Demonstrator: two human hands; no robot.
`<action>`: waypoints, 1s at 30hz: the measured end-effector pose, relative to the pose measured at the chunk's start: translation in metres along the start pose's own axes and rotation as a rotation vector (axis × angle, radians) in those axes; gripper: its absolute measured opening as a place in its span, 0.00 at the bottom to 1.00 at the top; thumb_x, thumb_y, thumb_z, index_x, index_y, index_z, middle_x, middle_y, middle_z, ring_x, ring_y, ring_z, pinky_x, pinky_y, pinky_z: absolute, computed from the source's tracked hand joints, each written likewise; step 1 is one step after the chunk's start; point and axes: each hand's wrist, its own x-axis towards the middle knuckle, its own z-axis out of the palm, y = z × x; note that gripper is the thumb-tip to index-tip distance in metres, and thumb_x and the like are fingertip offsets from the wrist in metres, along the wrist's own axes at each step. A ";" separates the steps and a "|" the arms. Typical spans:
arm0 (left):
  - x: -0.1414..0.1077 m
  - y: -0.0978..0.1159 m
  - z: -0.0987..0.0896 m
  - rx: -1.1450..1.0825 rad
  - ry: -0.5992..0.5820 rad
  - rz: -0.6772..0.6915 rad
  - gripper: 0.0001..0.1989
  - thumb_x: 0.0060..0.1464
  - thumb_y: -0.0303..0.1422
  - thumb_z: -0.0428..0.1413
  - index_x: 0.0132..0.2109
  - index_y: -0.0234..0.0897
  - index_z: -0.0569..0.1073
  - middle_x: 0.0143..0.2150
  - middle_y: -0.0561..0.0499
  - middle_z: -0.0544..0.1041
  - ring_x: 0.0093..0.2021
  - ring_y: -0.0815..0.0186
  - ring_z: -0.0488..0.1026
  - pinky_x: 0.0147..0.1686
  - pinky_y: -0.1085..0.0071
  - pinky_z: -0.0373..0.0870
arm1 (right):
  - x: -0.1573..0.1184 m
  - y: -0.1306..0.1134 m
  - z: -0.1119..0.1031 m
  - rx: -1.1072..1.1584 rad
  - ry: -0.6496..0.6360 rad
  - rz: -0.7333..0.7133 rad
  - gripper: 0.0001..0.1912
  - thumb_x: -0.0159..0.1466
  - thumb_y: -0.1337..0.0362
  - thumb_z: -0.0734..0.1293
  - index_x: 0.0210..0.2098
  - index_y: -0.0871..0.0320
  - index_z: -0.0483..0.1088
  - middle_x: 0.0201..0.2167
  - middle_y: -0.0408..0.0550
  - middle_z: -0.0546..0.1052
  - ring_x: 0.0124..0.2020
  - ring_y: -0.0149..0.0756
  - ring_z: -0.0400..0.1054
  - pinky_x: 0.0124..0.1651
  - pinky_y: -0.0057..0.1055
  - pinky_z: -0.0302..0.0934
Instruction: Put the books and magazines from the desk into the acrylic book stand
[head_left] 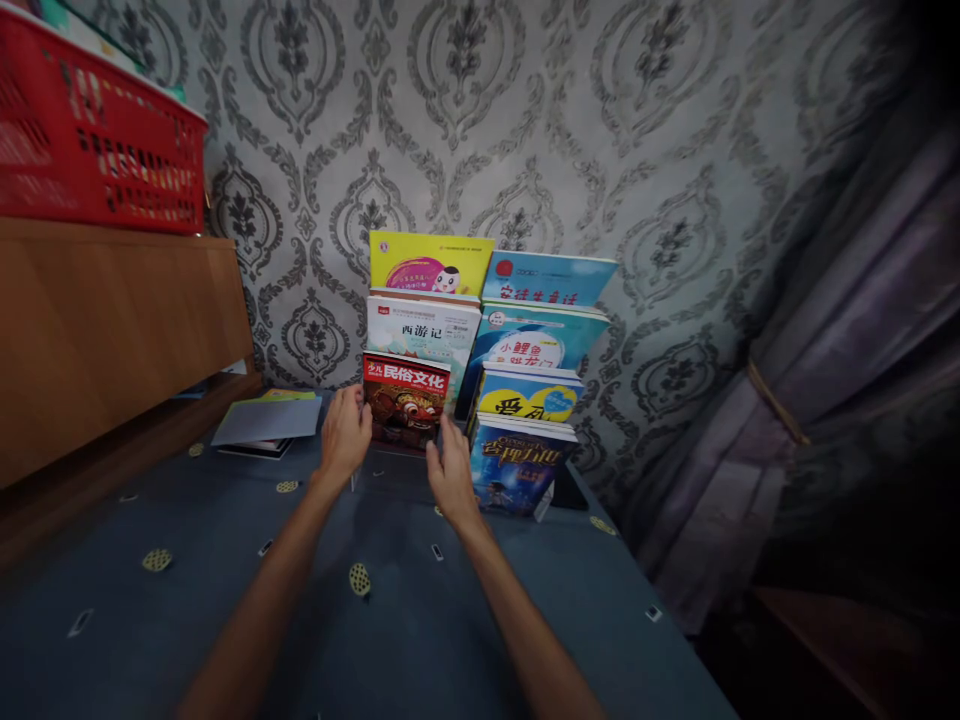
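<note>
The red book [406, 405] stands up in front of the white book [420, 325], over the blue cloth [405, 640]. It is right between the hands: the left hand [346, 432] is at its left edge, the right hand [454, 470] at its right edge, so both look about as near. Its long side seems to go up and down. I can't tell if either grip is squeezing it. The dark blue book [521, 468] is just beside the right hand.
</note>
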 end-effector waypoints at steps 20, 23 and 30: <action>0.007 0.001 -0.007 -0.191 -0.046 0.011 0.14 0.62 0.34 0.47 0.51 0.37 0.70 0.50 0.43 0.76 0.51 0.59 0.73 0.51 0.61 0.71 | 0.006 -0.010 -0.011 0.087 -0.037 0.018 0.30 0.70 0.59 0.54 0.69 0.62 0.52 0.64 0.60 0.64 0.66 0.45 0.57 0.67 0.48 0.54; 0.007 0.005 -0.010 -0.161 -0.042 0.002 0.13 0.62 0.34 0.47 0.49 0.37 0.71 0.46 0.44 0.77 0.47 0.59 0.74 0.48 0.63 0.71 | 0.008 -0.011 -0.016 0.101 -0.069 0.009 0.32 0.70 0.57 0.54 0.70 0.62 0.50 0.66 0.60 0.60 0.68 0.44 0.54 0.69 0.48 0.52; 0.009 0.004 -0.014 -0.036 -0.016 0.017 0.14 0.63 0.34 0.45 0.46 0.36 0.73 0.40 0.44 0.76 0.43 0.57 0.72 0.46 0.61 0.70 | 0.010 -0.010 -0.018 0.094 -0.092 -0.011 0.31 0.70 0.57 0.55 0.70 0.60 0.51 0.67 0.59 0.61 0.68 0.44 0.55 0.68 0.48 0.52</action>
